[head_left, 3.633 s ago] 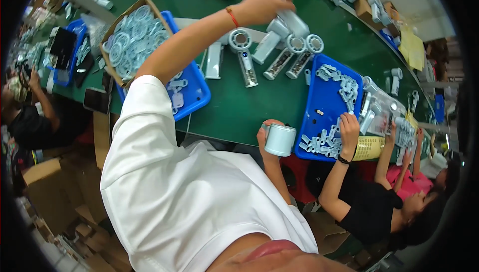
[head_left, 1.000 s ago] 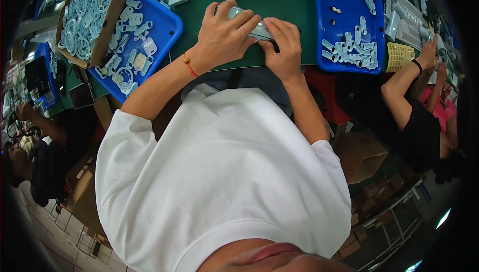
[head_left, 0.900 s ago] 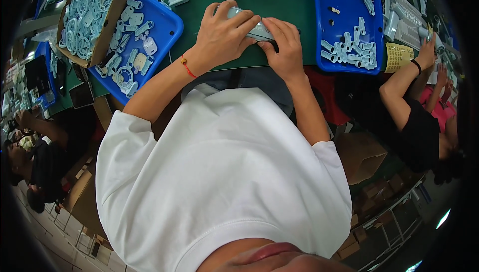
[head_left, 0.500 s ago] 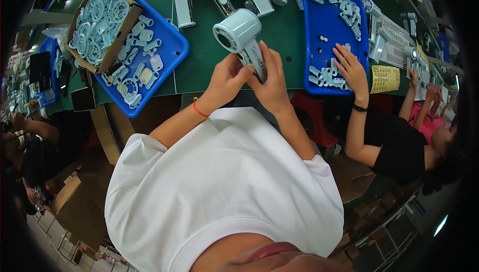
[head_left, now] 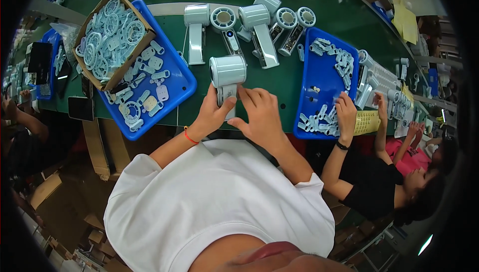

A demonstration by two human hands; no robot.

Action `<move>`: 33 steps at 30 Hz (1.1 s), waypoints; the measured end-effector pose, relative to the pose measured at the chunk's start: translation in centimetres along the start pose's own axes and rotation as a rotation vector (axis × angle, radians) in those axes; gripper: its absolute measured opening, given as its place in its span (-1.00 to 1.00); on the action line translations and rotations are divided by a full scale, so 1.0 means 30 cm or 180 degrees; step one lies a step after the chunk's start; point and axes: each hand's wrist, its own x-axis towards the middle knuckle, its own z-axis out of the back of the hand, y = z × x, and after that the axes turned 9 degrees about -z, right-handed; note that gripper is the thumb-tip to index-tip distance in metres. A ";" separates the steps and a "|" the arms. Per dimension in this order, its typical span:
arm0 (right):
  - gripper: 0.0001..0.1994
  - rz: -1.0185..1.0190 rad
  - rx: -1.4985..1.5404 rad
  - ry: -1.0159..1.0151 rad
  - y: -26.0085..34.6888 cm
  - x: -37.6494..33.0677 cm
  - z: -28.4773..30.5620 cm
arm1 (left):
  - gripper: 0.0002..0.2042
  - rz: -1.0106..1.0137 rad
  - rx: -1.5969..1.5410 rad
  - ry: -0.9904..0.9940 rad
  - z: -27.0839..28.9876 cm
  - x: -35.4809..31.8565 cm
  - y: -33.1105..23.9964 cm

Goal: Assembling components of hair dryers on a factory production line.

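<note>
Both hands, left hand [head_left: 212,117] and right hand [head_left: 262,117], fingers curled tight round the pale hair-dryer body [head_left: 227,80]; best kept steadied low over the green surface [head_left: 284,92].

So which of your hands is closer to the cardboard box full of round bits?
Left. The left hand grips the pale blue device, on the side toward the cardboard box; the right hand is on the far side.

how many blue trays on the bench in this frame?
3. One blue tray sits left of the hands, carrying a cardboard box of parts. One lies to their right. A third shows partly at the far left edge; more may be hidden.
</note>
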 end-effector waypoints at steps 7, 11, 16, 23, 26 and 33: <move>-0.66 -0.0141 0.0014 -0.1603 -0.507 0.747 0.185 | -0.60 -0.0135 0.1010 0.0368 0.066 -0.019 -0.009; -0.40 -0.1584 -0.1088 -0.0554 -0.769 1.056 0.114 | -0.60 -0.0307 0.1347 0.0461 0.077 -0.026 0.007; -0.35 -0.1202 -0.0946 0.0060 -0.802 1.143 0.127 | -0.58 -0.0149 0.1318 0.0312 0.068 -0.029 -0.024; -0.53 0.1442 -0.0057 0.0588 -0.100 0.948 0.169 | -0.60 -0.0305 0.1263 0.0100 0.078 -0.031 0.013; -0.51 0.3133 -0.0613 0.0711 0.047 0.882 0.068 | -0.61 -0.0257 0.1266 0.0147 0.073 -0.028 0.010; -0.52 0.3058 -0.0848 0.0772 0.019 0.857 -0.014 | -0.60 -0.0283 0.1325 0.0291 0.077 -0.004 -0.003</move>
